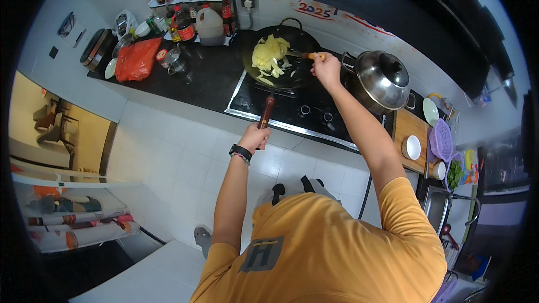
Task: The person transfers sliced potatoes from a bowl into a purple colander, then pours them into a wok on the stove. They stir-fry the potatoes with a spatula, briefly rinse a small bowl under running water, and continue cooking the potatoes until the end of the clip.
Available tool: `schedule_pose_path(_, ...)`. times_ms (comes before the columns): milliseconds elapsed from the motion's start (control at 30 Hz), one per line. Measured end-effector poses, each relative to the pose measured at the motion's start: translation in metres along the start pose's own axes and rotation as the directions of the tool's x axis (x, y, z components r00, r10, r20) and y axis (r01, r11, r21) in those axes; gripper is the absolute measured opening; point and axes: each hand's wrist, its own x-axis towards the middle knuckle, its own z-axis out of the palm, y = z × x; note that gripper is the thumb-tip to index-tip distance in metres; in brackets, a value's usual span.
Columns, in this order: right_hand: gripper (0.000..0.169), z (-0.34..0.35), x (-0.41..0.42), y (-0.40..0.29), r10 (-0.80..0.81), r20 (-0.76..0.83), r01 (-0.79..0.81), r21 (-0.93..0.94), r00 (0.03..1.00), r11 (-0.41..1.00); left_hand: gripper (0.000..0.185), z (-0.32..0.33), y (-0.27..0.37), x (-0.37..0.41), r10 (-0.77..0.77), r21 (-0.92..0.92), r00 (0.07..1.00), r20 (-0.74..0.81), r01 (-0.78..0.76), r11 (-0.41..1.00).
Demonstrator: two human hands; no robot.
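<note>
A dark wok [305, 42] stands over the left side of the black gas cooktop [290, 107]. My left hand [255, 135] is closed around its reddish-brown wooden handle [267, 111], which points towards me. In my right hand [326, 68] is a spatula [313, 55] with a light wooden grip; its metal end reaches into the wok and is partly hidden by food. Pale yellow slices [269, 54], perhaps potato or cabbage, are heaped in the wok's left half. A few loose pieces lie lower down on its wall.
Right of the wok stands a lidded steel pot [381, 80], close to my right forearm. Beyond it a white bowl [411, 147] rests on a wooden cutting board [406, 128]. Leftwards are a glass jug [174, 62], a red plastic bag [138, 59] and a large oil jug [209, 27].
</note>
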Motion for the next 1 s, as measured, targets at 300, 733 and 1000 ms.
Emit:
schedule_pose_path(300,0.030,0.013,-0.072,-0.024,-0.545,0.281,0.612,-0.320,0.790,0.723,0.014,-0.002,0.001,0.001,-0.020,-0.037,1.000,0.019,0.020,0.999)
schedule_pose_path(733,0.035,-0.028,-0.127,-0.032,-0.508,0.482,0.697,-0.428,0.714,0.575,0.024,-0.010,0.007,0.021,-0.149,-0.334,0.955,0.256,0.232,0.914)
schedule_pose_path(1000,0.037,-0.059,-0.102,-0.002,-0.533,0.239,0.581,-0.422,0.811,0.696,0.027,0.011,0.011,0.035,-0.199,-0.104,0.963,0.179,0.220,0.970)
